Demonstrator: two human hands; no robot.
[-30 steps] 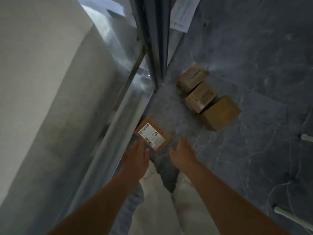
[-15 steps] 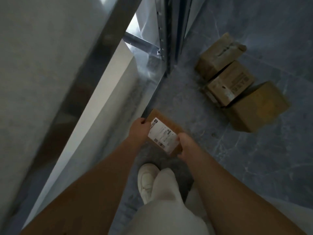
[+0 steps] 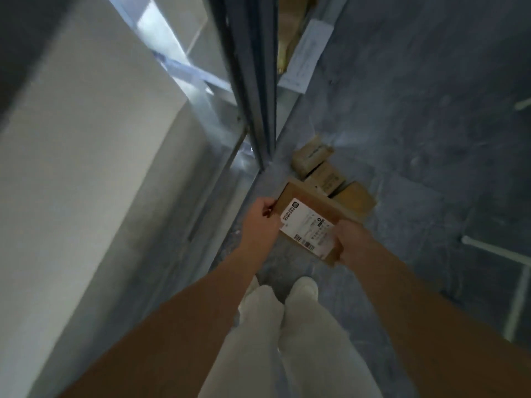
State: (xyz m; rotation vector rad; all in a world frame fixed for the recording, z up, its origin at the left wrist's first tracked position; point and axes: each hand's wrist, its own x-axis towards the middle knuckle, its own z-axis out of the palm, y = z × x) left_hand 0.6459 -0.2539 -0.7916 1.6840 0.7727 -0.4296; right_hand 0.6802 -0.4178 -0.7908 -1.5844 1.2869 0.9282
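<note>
Head view shows me holding a flat brown cardboard parcel (image 3: 311, 224) with a white printed label on its top face. My left hand (image 3: 260, 216) pinches its left edge, and my right hand (image 3: 352, 241) grips its near right corner, thumb on the label. Under the parcel lies a grey, veined stone floor (image 3: 416, 168). Beyond the parcel, three small cardboard boxes (image 3: 324, 173) sit in a row, partly hidden by it. A dark metal upright (image 3: 253, 81) rises left of the parcel, and my white shoes (image 3: 304, 287) are below it.
</note>
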